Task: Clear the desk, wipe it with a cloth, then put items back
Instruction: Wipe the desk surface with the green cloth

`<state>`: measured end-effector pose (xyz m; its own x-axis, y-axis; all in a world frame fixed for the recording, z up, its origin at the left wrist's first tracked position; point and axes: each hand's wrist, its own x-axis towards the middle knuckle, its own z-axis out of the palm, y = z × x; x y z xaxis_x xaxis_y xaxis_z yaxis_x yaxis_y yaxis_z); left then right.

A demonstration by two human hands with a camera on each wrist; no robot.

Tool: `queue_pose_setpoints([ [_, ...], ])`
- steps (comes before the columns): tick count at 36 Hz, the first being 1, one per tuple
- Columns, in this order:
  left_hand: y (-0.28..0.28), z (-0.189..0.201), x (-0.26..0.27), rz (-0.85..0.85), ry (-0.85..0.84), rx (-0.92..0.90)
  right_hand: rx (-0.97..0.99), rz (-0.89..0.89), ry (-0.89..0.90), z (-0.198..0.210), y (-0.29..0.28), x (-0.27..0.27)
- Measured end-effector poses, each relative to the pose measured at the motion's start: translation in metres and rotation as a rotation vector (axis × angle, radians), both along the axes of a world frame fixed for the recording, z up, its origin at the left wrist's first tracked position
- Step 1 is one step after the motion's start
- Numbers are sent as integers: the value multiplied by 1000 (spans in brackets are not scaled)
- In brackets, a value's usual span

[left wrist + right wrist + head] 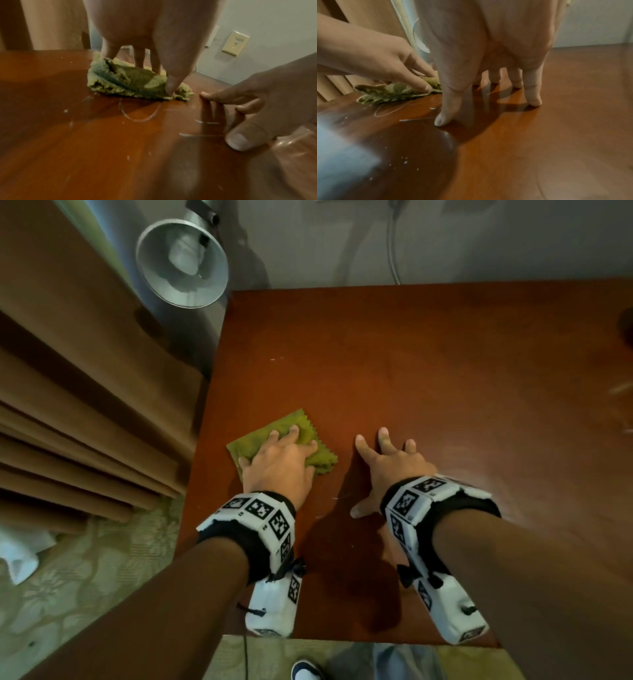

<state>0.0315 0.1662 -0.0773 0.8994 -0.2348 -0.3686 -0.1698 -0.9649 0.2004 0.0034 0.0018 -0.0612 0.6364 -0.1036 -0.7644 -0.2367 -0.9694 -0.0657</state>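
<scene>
Left of the left hand (279, 463) the desk (428, 364) ends close by, with curtain folds (85, 392) beyond. That hand lies with straight fingers on the green cloth (246, 443), pressing it to the wood rather than clutching it. The right hand (390, 463), just beside it, props on spread fingertips and holds nothing. Clearing looks done and wiping is underway — pale scuffs (137, 120) show just short of the cloth, the bare wood right of that hand offers free sweep, and the items are not yet back.
</scene>
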Motion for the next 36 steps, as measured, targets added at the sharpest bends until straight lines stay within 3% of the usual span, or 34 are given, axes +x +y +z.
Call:
queue_pose_setpoints([
  [9, -7, -3, 35, -14, 1, 33, 6, -7, 15, 3, 1, 4],
  [16, 2, 7, 36, 46, -108, -119, 7, -28, 27, 5, 4, 9],
  [21, 7, 6, 31, 69, -155, -75, -5, -21, 19, 5, 5, 10],
  [31, 23, 24, 5, -85, -58, 159, -4, -15, 20, 4, 5, 12],
  [36, 36, 10, -3, -113, -31, 96, -3, -17, 23, 3, 5, 13],
])
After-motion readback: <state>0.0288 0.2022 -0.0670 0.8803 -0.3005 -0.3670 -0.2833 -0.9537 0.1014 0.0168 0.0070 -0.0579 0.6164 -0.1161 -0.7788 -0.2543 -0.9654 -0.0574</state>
